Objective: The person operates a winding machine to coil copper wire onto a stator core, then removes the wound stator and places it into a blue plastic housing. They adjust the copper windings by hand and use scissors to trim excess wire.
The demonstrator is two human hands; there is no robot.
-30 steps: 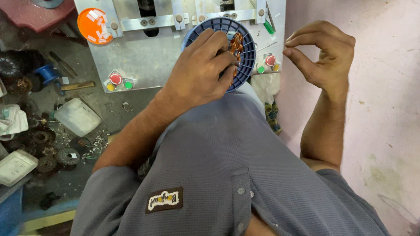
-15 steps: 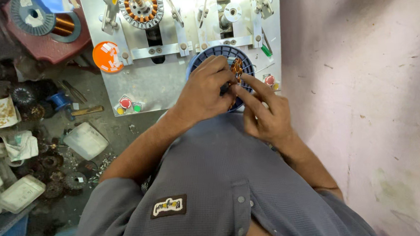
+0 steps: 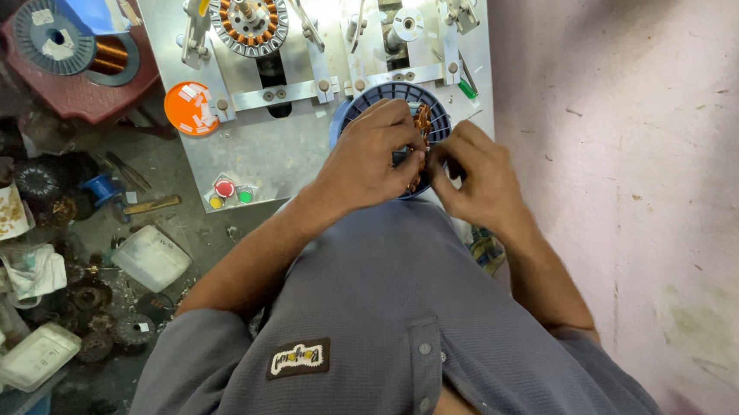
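Since the earlier frame the right hand [image 3: 480,178] has closed in from the side to meet the left hand [image 3: 366,160] over the round blue ribbed plastic basket [image 3: 362,104]. The basket sits on the grey metal winding plate [image 3: 296,152], below its right-hand fixture. Both hands pinch a small copper-wound part [image 3: 422,124] at the basket's right rim, directly between them; the left lies over more of the basket. Fingers hide the part's shape and long axis.
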